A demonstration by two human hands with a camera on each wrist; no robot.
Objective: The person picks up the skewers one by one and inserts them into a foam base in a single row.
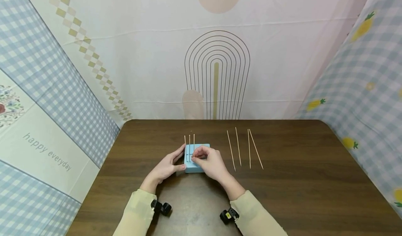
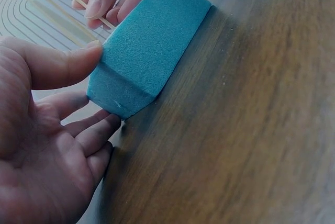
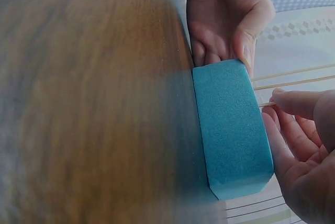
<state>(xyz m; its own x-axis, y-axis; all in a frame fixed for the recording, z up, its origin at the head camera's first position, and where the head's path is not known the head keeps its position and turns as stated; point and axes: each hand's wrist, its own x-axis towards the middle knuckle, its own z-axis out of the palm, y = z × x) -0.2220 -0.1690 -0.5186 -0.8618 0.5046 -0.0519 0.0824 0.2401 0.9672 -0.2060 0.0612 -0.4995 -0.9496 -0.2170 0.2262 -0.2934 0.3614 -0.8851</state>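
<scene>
A light blue foam block (image 1: pixel 197 168) sits on the table in the head view; its plain side (image 2: pixel 152 41) faces the left wrist camera. My left hand (image 1: pixel 166 167) holds the block's left end, thumb at the front corner and fingers along the side. Three thin wooden sticks stand upright in a row at the block's left part. With thumb and forefinger my right hand (image 1: pixel 211 162) pinches the rightmost stick (image 1: pixel 194 142) low down, close over the block's top. The other two sticks, the middle one (image 1: pixel 190 143) and the left one (image 1: pixel 185 141), stand free of the fingers.
Several loose wooden sticks (image 1: pixel 231 150) lie on the brown table (image 1: pixel 292 180) right of the block, two of them meeting at their far ends. A patterned cloth (image 1: pixel 157 72) hangs behind the table's back edge, with checked cloths at both sides.
</scene>
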